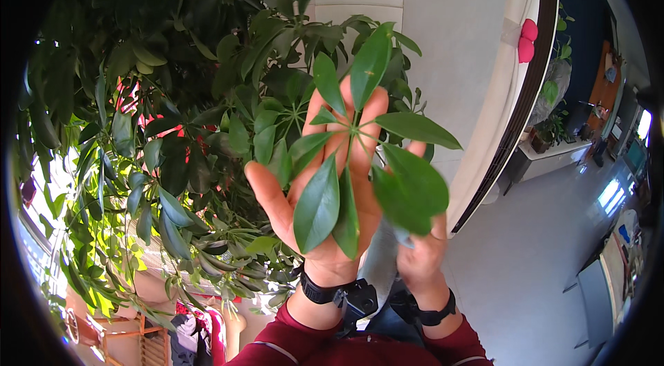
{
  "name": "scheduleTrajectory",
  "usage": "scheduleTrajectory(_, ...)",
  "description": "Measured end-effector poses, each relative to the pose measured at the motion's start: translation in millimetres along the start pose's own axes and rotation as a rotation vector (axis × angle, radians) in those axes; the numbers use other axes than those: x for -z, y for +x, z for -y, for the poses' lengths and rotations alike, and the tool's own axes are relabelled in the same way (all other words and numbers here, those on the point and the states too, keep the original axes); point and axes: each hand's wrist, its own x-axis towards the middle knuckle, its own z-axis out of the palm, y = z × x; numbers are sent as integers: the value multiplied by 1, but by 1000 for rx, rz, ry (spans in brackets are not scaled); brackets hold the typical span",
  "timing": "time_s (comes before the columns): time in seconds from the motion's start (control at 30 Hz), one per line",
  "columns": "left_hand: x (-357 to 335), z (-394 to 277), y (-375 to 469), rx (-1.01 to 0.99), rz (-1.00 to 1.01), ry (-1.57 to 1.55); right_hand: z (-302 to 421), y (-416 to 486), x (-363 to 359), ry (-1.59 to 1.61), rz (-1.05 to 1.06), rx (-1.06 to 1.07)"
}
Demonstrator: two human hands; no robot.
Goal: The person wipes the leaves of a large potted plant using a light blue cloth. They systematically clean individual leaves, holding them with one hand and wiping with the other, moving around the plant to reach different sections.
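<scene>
A cluster of glossy umbrella plant leaves (pixel 317 205) fans out from a central stalk across my left hand (pixel 365 195). That palm faces up behind the leaves, with the fingers apart and the thumb out to the left. To its lower right, my right hand (pixel 424 257) is curled just under a blurred leaf (pixel 415 187). A small pale bluish piece (pixel 404 236), perhaps cloth, shows at its fingers. The leaf hides part of that hand. Each wrist wears a black strap; the left one carries a black device (pixel 360 297).
Dense umbrella plant foliage (pixel 171 122) fills the left side. A pale wall (pixel 451 29) and a cream curtain (pixel 490 117) stand beyond the hands. At lower left are a wooden rack (pixel 140 337) and clothes (pixel 194 327). Grey floor (pixel 498 272) and furniture (pixel 596 298) lie right.
</scene>
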Motion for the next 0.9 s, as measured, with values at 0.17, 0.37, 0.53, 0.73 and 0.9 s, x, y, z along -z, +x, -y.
scheduleTrajectory(0.17, 4, 5, -1, 30, 32, 42, -1, -16, 27, 177, -314, -298)
scheduleTrajectory(0.37, 7, 17, -2, 10, 74, 119, 26, 25, 54, 55, -287, 18)
scheduleTrajectory(0.53, 3, 20, -6, -74, -2, 219, 25, 63, 13, -240, -223, 312)
scheduleTrajectory(0.73, 2, 20, -11, -54, -36, 177, 20, 31, -3, -3, -207, 158)
scheduleTrajectory(0.9, 4, 21, -13, -39, -21, 119, 21, 4, -13, 186, -227, 14)
